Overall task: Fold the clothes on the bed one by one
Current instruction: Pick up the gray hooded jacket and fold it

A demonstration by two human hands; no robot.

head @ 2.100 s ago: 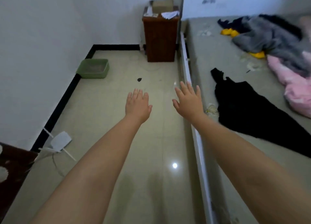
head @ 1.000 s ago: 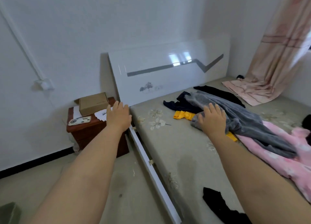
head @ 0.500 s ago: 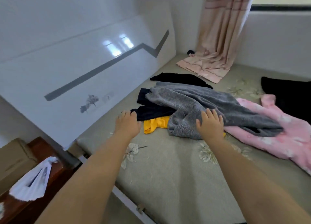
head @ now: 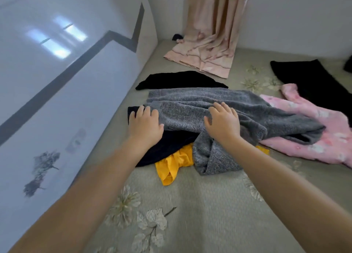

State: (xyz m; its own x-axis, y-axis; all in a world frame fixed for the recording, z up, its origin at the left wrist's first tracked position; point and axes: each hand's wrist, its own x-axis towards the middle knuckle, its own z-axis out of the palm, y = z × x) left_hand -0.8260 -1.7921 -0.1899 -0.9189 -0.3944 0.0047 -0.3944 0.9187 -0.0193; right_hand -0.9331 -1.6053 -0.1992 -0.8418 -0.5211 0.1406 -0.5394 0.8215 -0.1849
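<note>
A pile of clothes lies on the olive flowered bed. On top is a grey knitted garment, over a dark navy piece and a yellow piece. My left hand lies flat with straight fingers at the grey garment's left edge, partly over the navy piece. Laid palm-down on the grey knit's middle is my right hand, fingers spread. A pink fleece garment lies to the right, partly under the grey one. One black garment lies behind the pile, another black garment at the far right.
A glossy white headboard with a grey stripe runs along the left of the bed. A pink curtain hangs at the far corner and drapes onto the mattress. A small dark object sits beside it.
The view swung from the floor and nightstand to the bed. Both hands moved forward and came down onto the clothes pile; the left hand went from the bare mattress to the grey garment's edge.
</note>
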